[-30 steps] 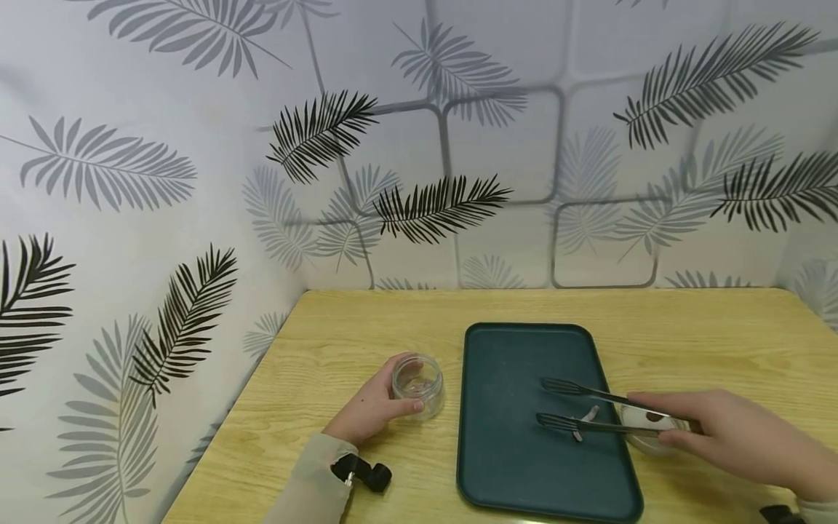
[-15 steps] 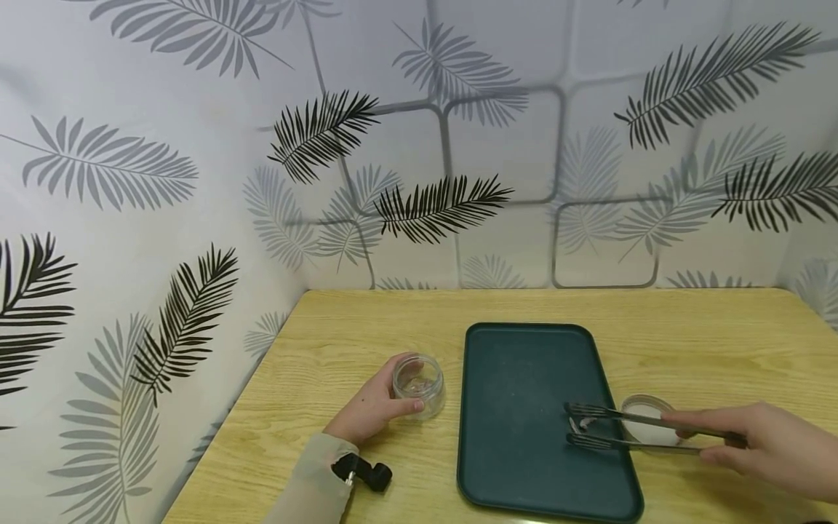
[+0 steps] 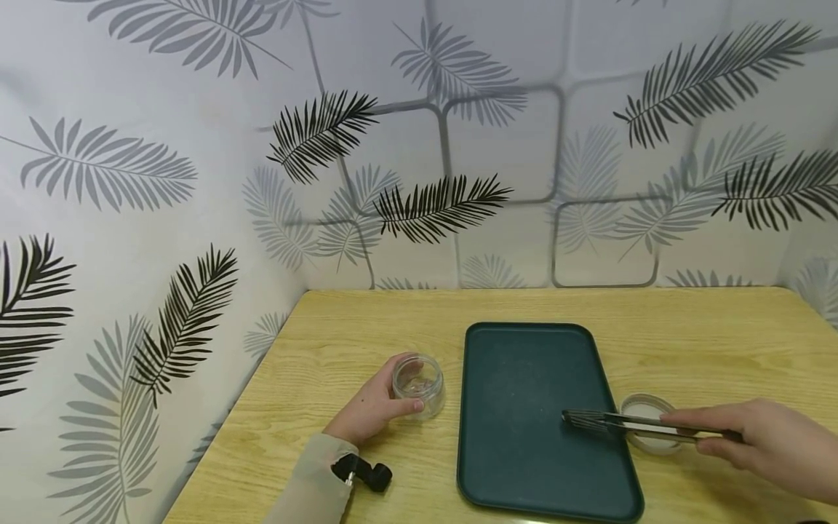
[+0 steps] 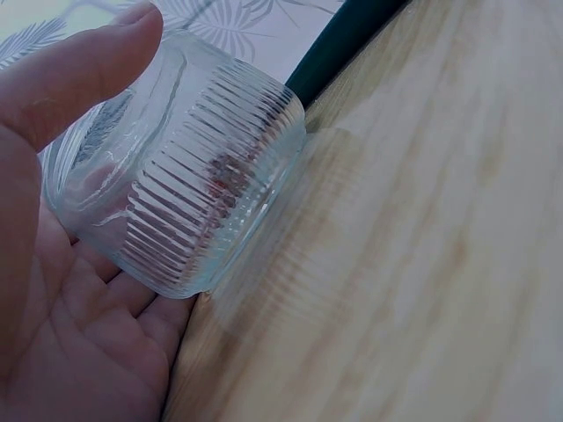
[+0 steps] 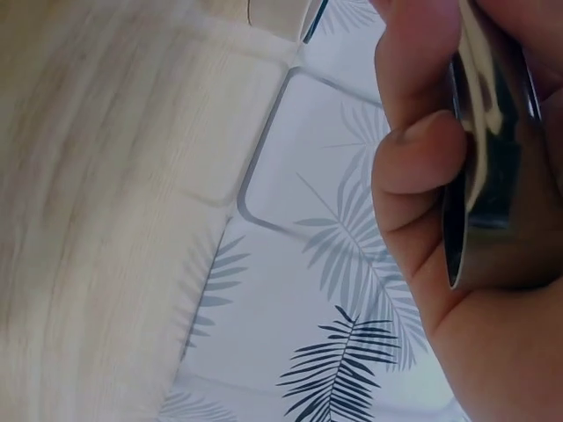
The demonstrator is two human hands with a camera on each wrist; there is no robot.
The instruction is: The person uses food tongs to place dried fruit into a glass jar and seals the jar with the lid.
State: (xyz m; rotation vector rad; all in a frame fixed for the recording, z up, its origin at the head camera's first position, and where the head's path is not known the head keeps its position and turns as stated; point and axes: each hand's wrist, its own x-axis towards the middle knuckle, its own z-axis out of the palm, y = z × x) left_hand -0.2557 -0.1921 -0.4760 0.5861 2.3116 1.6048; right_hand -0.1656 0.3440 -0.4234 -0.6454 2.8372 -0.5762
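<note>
The left grip holds a ribbed glass jar, blurred reddish bits showing through, on the wooden table.

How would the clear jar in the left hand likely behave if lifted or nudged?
The clear jar looks rigid, perhaps glass, so it may crack if dropped. Its ribbed wall should give some grip. Squat and upright, it would probably slide before tipping.

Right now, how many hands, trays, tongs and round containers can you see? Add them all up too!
Hands: 2 (left hand, right hand)
Trays: 1 (green tray)
Tongs: 1 pair (metal tongs)
Round containers: 2 (clear jar, pale round one)
Total: 6
</note>
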